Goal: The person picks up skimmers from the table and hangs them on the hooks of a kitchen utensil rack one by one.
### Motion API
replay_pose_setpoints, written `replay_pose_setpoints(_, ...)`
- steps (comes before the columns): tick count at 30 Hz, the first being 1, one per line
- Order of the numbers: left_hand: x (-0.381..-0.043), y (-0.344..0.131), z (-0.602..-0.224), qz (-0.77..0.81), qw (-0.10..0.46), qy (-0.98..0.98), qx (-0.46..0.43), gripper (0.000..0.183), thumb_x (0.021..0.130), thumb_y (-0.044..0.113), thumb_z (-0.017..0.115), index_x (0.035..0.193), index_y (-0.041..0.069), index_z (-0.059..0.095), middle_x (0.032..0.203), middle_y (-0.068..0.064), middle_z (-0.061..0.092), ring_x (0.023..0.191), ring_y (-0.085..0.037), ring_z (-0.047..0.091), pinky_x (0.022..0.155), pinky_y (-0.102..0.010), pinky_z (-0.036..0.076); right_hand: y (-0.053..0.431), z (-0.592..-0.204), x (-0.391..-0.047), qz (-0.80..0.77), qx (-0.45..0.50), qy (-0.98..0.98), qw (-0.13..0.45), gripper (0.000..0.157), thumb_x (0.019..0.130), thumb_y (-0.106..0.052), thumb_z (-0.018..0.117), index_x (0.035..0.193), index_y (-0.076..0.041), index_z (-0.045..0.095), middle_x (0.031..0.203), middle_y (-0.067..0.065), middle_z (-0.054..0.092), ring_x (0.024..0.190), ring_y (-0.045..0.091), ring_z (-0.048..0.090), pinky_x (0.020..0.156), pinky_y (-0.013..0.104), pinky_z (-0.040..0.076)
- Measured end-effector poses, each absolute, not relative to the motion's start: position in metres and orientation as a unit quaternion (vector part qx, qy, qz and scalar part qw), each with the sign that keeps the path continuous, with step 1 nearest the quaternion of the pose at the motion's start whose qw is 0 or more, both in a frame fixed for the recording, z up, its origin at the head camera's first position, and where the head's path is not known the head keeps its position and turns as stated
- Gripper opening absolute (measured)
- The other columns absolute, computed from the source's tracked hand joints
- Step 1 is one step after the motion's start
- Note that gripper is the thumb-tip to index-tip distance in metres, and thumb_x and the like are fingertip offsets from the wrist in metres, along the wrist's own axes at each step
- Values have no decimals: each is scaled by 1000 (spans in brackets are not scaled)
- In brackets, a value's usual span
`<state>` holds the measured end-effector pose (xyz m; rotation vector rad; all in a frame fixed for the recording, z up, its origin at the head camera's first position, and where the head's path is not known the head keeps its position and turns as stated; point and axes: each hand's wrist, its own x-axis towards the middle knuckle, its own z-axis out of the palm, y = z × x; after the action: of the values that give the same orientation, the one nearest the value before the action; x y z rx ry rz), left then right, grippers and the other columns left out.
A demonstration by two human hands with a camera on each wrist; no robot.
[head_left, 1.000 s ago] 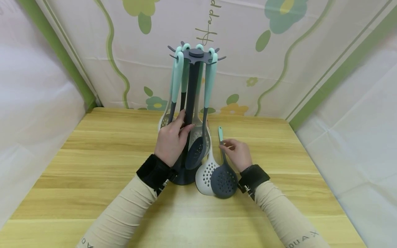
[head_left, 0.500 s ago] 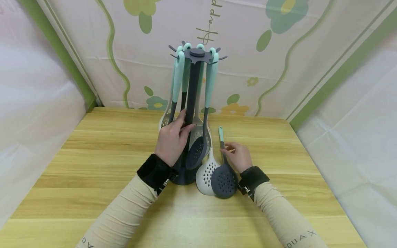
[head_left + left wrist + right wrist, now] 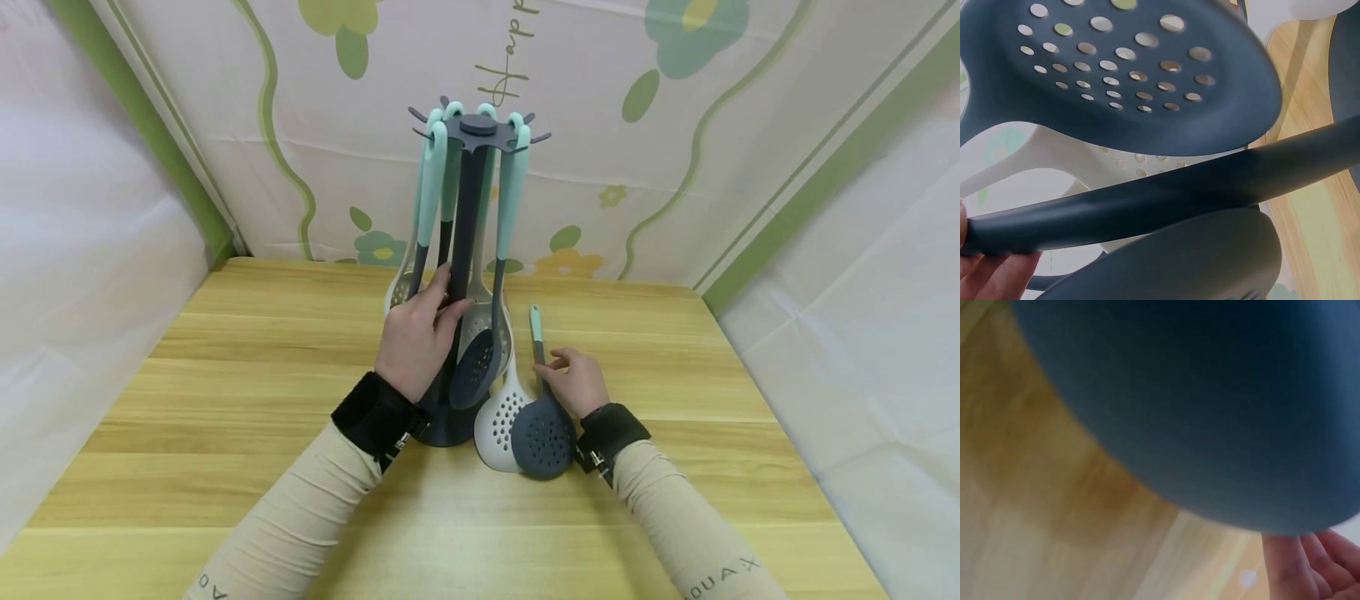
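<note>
A dark utensil stand (image 3: 468, 217) with a hooked top rises near the table's middle, several mint-handled utensils hanging round it. My left hand (image 3: 412, 346) grips its pole, and in the left wrist view fingers (image 3: 1000, 278) show against the dark pole (image 3: 1147, 212). Just right of the base, my right hand (image 3: 576, 379) pinches the shaft of a dark grey skimmer (image 3: 543, 437). This skimmer's round holed head points towards me, its mint handle end (image 3: 535, 323) away. The head (image 3: 1210, 412) fills much of the right wrist view. It partly overlaps a white skimmer (image 3: 498, 429).
A dark slotted spoon (image 3: 474, 368) hangs at the stand's front right, close to the white skimmer. Behind it hangs a pale holed utensil (image 3: 472, 321). The wooden table (image 3: 225, 400) extends on both sides, with a patterned cloth wall (image 3: 570, 183) behind.
My right hand has slid slightly down the dark skimmer's shaft towards its head. The left hand stays on the pole, and the skimmers lie about where they were.
</note>
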<state>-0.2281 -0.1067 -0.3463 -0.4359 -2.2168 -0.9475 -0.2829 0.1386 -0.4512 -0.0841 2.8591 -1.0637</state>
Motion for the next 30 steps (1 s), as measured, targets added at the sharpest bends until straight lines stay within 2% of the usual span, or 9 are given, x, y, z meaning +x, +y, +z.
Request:
replay_pose_setpoints(6, -228, -107, -347, -364, 340, -851, -168, 44, 95, 16, 67, 131, -7, 55, 100, -22, 73, 88, -32, 74, 75, -42, 60, 143, -454, -285, -357, -20, 931, 69, 56, 93, -33, 68, 131, 7, 57, 113, 25, 69, 88, 28, 71, 73, 36, 58)
replay_pose_setpoints(11, -228, -107, -346, -363, 339, -851, -169, 42, 95, 15, 67, 130, -6, 55, 99, -22, 73, 87, -31, 74, 75, -42, 60, 144, -455, -286, -365, -15, 926, 99, 58, 95, -34, 66, 133, 8, 55, 111, 24, 70, 75, 19, 69, 64, 27, 54)
replay_pose_setpoints(14, -228, -107, -346, -364, 339, -850, -170, 42, 96, 14, 66, 130, -6, 55, 99, -22, 73, 88, -32, 74, 75, -42, 60, 143, -455, -286, -360, -15, 926, 113, 58, 96, -36, 64, 133, 8, 54, 111, 23, 70, 73, 16, 68, 62, 25, 52)
replay_pose_setpoints(25, -228, -107, -346, -366, 334, -852, -169, 41, 96, 15, 66, 130, -5, 56, 101, -22, 73, 89, -32, 74, 77, -41, 60, 139, -454, -286, -321, -23, 940, 111, 58, 95, -38, 63, 129, 10, 58, 114, 25, 70, 97, 32, 70, 81, 40, 58)
replay_pose_setpoints(30, -228, -106, -345, -369, 335, -850, -169, 41, 95, 15, 67, 129, -5, 56, 102, -21, 73, 90, -32, 74, 77, -41, 61, 138, -454, -286, -312, -30, 943, 112, 56, 94, -37, 65, 124, 9, 62, 108, 23, 72, 93, 30, 69, 77, 37, 57)
